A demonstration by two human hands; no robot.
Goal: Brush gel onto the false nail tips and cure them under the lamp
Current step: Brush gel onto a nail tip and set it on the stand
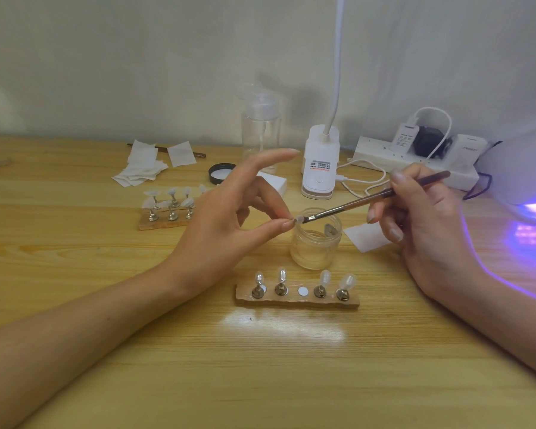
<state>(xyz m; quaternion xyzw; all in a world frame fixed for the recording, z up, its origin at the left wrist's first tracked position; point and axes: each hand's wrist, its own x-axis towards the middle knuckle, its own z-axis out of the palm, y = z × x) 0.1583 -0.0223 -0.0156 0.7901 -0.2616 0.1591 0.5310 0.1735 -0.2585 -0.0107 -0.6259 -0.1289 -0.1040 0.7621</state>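
R hand (424, 224), brush (369, 199) — bristles lower-left on nail tip (299, 218), handle upper-right

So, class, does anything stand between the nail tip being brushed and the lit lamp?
Yes: the right hand, holding the brush, sits between the nail tip and the lamp; a white wipe lies flat beneath.

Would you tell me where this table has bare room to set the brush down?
Widest bare patch: the table's near edge, in front of the near nail stand. Another: left of the far stand, below the wipes. Crowded: behind the jar, around clip lamp, power strip and curing lamp.
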